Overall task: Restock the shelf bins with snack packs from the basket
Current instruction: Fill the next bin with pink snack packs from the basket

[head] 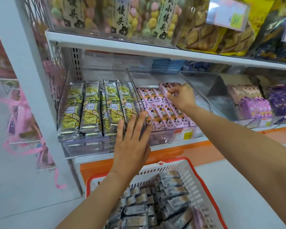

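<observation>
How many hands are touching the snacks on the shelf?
2. The left hand lies flat against the green-and-yellow foil snack packs in the left clear plastic bin; the right hand pinches a pink snack pack at the back of the middle bin.

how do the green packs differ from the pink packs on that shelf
The green packs are longer, in one row; the pink packs are shorter, in two rows. The right hand pinches a pink pack at the back, while the left hand rests flat against the green ones. Both fill clear bins side by side.
</observation>
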